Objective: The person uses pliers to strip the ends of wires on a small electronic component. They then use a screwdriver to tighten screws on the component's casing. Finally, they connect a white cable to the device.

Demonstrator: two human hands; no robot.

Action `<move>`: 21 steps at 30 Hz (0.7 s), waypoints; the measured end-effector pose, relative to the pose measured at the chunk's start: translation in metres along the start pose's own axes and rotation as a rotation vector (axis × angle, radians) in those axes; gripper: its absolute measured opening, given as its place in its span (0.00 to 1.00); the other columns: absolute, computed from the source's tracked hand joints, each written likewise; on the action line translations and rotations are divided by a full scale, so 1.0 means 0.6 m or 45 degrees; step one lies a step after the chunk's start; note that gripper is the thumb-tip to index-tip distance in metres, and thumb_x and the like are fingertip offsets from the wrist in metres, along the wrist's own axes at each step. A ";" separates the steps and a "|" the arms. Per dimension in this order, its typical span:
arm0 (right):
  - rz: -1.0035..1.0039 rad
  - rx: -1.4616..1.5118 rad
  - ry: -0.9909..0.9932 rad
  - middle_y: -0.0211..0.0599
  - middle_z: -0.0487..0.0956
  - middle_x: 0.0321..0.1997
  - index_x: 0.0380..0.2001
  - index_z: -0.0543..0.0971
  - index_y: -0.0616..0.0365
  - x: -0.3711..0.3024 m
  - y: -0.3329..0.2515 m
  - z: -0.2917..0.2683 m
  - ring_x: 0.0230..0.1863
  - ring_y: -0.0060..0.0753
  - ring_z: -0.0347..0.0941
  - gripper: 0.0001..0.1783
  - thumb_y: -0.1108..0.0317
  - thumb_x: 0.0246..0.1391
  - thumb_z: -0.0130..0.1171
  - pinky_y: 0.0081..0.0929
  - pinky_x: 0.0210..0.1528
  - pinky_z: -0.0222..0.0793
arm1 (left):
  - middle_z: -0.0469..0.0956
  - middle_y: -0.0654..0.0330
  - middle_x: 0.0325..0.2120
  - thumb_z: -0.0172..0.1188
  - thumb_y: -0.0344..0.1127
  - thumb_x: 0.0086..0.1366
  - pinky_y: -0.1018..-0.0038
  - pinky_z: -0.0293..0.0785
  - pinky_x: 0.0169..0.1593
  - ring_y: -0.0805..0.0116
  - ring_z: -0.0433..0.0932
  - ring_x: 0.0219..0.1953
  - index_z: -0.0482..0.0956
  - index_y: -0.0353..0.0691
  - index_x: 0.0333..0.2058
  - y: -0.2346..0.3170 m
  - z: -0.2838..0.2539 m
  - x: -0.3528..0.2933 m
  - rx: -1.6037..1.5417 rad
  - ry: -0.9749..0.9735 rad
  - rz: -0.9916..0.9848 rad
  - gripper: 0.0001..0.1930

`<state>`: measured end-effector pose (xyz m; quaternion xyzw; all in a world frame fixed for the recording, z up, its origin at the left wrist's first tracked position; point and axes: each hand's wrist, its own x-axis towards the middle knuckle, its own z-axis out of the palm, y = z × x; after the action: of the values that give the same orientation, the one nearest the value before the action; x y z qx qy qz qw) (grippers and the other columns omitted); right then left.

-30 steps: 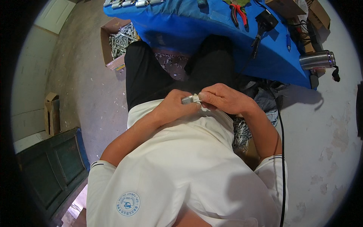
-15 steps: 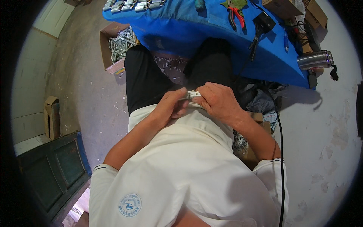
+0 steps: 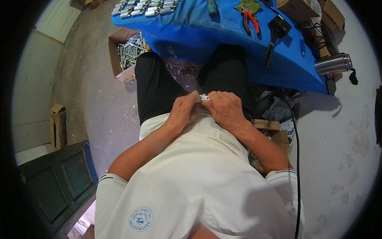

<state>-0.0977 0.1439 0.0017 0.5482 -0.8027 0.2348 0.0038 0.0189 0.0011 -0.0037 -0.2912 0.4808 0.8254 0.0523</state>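
In front of my waist, both hands meet at a small white, narrow part (image 3: 204, 98) with a greyish end; its exact kind is too small to tell. My left hand (image 3: 184, 109) pinches one end between thumb and fingers. From the other side my right hand (image 3: 226, 108) grips the part, its fingers curled over and covering much of it. Only a short middle stretch shows between the fingertips. Beyond my knees, several rows of silver-and-white small parts (image 3: 145, 8) lie on the blue-covered table (image 3: 191, 30).
Left of my knees stands an open cardboard box (image 3: 114, 55) full of metal pieces. On the table lie red-handled pliers (image 3: 250, 23), a black plug-like adapter (image 3: 279, 26) and a blue pen (image 3: 302, 46). A steel flask (image 3: 333, 63) is at its right. A black cable (image 3: 297, 171) hangs beside my right arm.
The view has shifted slightly, so the surroundings sit a little lower and to the right. My left fingers have closed in more on the part, and my right hand has turned a little.
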 end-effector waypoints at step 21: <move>-0.165 0.142 -0.209 0.40 0.71 0.27 0.29 0.73 0.57 0.020 0.044 -0.036 0.32 0.45 0.70 0.10 0.62 0.55 0.58 0.38 0.36 0.65 | 0.59 0.70 0.15 0.48 0.53 0.71 0.80 0.47 0.18 0.80 0.54 0.15 0.67 0.42 0.22 0.007 0.009 0.008 0.179 -0.169 -0.094 0.23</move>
<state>-0.1312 0.1491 0.0140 0.6157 -0.7489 0.2326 -0.0774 0.0107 0.0024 -0.0009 -0.2491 0.5220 0.8046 0.1349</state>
